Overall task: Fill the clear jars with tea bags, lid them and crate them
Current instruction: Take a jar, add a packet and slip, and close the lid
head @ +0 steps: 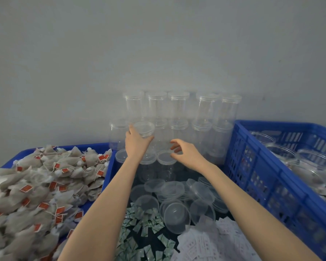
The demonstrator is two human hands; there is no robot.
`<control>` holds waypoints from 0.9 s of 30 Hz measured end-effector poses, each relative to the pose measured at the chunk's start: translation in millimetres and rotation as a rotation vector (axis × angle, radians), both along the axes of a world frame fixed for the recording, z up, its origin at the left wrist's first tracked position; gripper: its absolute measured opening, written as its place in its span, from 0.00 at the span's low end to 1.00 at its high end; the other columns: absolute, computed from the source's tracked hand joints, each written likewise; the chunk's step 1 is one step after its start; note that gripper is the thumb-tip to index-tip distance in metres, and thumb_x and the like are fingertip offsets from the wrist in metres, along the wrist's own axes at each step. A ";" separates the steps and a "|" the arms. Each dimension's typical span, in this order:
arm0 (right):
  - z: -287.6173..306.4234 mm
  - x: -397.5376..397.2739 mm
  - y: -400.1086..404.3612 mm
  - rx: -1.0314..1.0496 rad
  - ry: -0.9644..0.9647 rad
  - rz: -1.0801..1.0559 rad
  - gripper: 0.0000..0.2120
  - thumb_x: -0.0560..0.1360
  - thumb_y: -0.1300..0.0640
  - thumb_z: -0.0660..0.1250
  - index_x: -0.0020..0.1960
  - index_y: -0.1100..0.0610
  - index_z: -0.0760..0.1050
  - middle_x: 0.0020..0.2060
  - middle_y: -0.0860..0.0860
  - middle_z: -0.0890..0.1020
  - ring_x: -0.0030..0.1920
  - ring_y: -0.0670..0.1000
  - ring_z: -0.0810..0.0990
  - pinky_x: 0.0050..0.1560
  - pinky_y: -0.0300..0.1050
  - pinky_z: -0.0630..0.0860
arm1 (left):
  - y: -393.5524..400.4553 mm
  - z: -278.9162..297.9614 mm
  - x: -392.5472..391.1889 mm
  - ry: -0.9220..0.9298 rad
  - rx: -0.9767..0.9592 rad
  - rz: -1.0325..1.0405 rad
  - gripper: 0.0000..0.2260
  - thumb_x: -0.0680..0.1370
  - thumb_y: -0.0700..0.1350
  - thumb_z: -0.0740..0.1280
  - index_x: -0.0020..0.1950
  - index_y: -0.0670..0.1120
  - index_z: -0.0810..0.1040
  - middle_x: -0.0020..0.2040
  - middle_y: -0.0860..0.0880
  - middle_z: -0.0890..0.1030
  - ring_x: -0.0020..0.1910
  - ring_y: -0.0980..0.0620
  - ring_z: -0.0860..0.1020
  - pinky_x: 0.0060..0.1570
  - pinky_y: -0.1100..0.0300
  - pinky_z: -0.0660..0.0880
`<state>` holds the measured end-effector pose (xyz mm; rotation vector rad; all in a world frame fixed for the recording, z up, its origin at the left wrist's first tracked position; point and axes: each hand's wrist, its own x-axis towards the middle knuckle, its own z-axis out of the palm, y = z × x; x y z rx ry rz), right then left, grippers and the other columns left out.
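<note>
Empty clear jars stand stacked in rows against the grey wall. My left hand grips one tilted clear jar near its lidded top, in front of the stack. My right hand hovers beside it with loosely curled fingers just above a front-row jar's lid, holding nothing that I can see. Tea bags with red tags fill a blue tray at the left. Loose clear lids lie heaped below my hands.
A blue slotted crate at the right holds filled, lidded jars. Small green sachets and white paper packets lie on the dark surface near me.
</note>
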<state>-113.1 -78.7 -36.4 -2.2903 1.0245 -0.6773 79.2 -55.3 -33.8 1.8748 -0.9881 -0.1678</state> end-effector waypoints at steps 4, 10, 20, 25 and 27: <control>-1.1 -0.6 6.1 0.029 -0.158 -0.041 0.35 0.74 0.54 0.75 0.75 0.57 0.63 0.63 0.50 0.74 0.62 0.48 0.74 0.58 0.39 0.68 | 30.4 27.0 -6.2 -0.113 -0.041 -0.047 0.43 0.70 0.57 0.74 0.77 0.46 0.56 0.72 0.41 0.67 0.69 0.41 0.68 0.64 0.47 0.68; 7.6 1.1 35.0 0.257 -0.413 0.032 0.56 0.63 0.49 0.82 0.80 0.51 0.51 0.72 0.44 0.67 0.71 0.43 0.65 0.66 0.43 0.69 | 84.1 61.1 -25.4 -0.106 0.130 -0.491 0.43 0.68 0.59 0.75 0.77 0.51 0.59 0.72 0.49 0.68 0.67 0.49 0.69 0.60 0.57 0.67; -1.9 -26.6 91.4 0.493 -0.523 0.328 0.40 0.59 0.54 0.79 0.69 0.55 0.69 0.59 0.51 0.81 0.60 0.50 0.81 0.62 0.47 0.77 | 135.8 69.9 -38.6 -0.052 0.270 -0.772 0.41 0.64 0.70 0.70 0.72 0.57 0.64 0.68 0.58 0.69 0.66 0.58 0.69 0.61 0.61 0.67; -4.3 -26.0 104.4 0.436 -0.526 0.280 0.35 0.56 0.54 0.78 0.61 0.49 0.72 0.52 0.44 0.82 0.54 0.45 0.81 0.54 0.42 0.77 | 142.9 58.8 -51.1 -0.003 0.200 -0.851 0.30 0.70 0.57 0.74 0.70 0.62 0.69 0.65 0.63 0.73 0.65 0.64 0.71 0.62 0.64 0.67; -8.0 -24.4 110.7 0.384 -0.556 0.237 0.33 0.56 0.56 0.77 0.60 0.51 0.73 0.50 0.44 0.83 0.52 0.45 0.82 0.49 0.39 0.77 | 146.8 54.3 -55.8 0.010 0.145 -0.820 0.29 0.67 0.57 0.73 0.68 0.61 0.73 0.63 0.61 0.76 0.63 0.65 0.73 0.62 0.62 0.70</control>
